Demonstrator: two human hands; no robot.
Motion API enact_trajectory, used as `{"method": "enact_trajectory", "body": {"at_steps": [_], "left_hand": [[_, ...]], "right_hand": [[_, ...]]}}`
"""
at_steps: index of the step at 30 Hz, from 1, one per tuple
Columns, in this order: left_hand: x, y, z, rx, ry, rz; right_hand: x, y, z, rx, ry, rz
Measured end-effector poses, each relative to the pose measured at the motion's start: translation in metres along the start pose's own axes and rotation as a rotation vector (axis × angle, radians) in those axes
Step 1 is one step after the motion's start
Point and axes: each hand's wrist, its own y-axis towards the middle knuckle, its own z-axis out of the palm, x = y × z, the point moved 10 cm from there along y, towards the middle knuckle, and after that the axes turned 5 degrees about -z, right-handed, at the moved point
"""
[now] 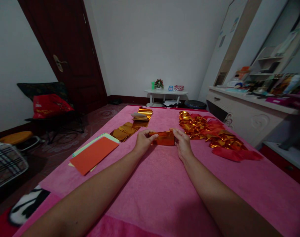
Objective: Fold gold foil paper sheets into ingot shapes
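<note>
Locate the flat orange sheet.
In the head view, the orange sheet lies left on the pink cloth, atop paler sheets, left of the left hand.

On the blanket's (162, 174) left I see paper sheets (95, 154), on its right a foil heap (220, 138); between left hand (143, 141) and right hand (183, 142), a foil piece (162, 139)

From my remote post, I find a home: dark-red panelled wooden door (66, 36); pink plush cover (160, 184); white carved dresser (241, 113), assorted bottles (291, 83) behind its front edge; white oval table (166, 92), red-and-green potted plant (159, 83) towards its left edge.
</note>
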Motion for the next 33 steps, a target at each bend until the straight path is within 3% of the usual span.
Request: {"method": "enact_trajectory", "body": {"at_steps": [11,27,33], "left_hand": [[0.004,0.0,0.001,0.014,-0.011,-0.022],[0.001,0.0,-0.002,-0.012,-0.004,0.002],[0.0,0.0,-0.001,-0.005,0.012,0.017]], "right_hand": [[0.0,-0.002,0.0,-0.015,0.04,0.038],[-0.001,-0.004,0.01,0.084,0.126,0.087],[0.0,-0.003,0.011,0.087,0.131,0.044]]}}
